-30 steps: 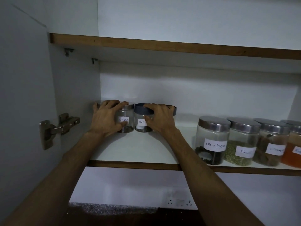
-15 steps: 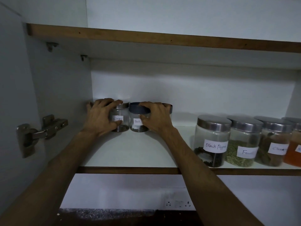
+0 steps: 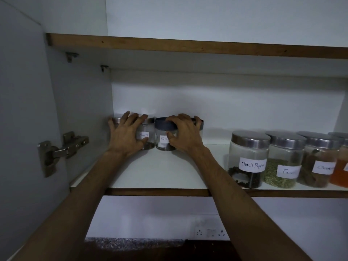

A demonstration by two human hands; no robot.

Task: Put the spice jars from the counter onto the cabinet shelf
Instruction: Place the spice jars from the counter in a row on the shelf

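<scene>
On the white cabinet shelf, small glass jars stand in a row against the back left corner. My left hand lies over a steel-lidded jar that it mostly hides, and its thumb and fingers grip the jar labelled Cloves. My right hand grips the dark-lidded jar labelled Black, thumb on its front and forefinger over the lid. Its other fingers reach over another jar behind it. The Cloves and Black jars touch.
Larger steel-lidded jars line the shelf's front right: Black Pepper, Fennel, a brown spice, an orange one. The open door with its hinge is left. An upper shelf is overhead. A wall socket and dark counter lie below.
Both hands stay on the same jars at the back of the shelf. Only the view has shifted slightly.
</scene>
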